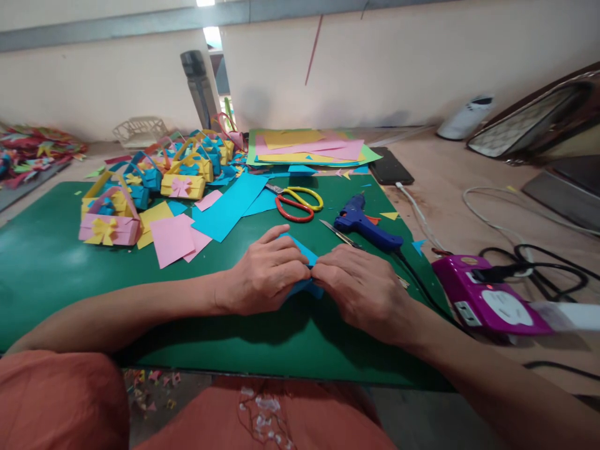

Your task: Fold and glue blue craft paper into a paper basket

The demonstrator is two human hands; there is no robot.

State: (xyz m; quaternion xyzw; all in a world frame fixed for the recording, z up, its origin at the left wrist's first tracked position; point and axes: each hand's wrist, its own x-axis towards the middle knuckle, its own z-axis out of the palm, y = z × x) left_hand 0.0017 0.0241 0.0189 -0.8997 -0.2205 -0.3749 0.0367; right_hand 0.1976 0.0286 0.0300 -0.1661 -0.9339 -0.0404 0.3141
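Between my two hands is a folded piece of blue paper (304, 250), held a little above the green cutting mat (197, 340). My left hand (269, 272) grips its left side, with the fingers curled over it. The fingertips of my right hand (359, 287) pinch its right side, and both hands meet near a fold. Much of the paper is hidden behind the fingers. Beyond my hands lie scissors (300, 203) with one red and one yellow handle, a blue glue gun (368, 225) and a thin pointed metal tool (338, 233).
Small paper baskets with bows (110, 228) stand at the left back, beside pink paper pieces (173, 240) and blue sheets (232, 206). Stacked coloured sheets (309, 147) lie at the back. On the right are a phone (391, 166), a purple power strip (492, 297) and loose cables.
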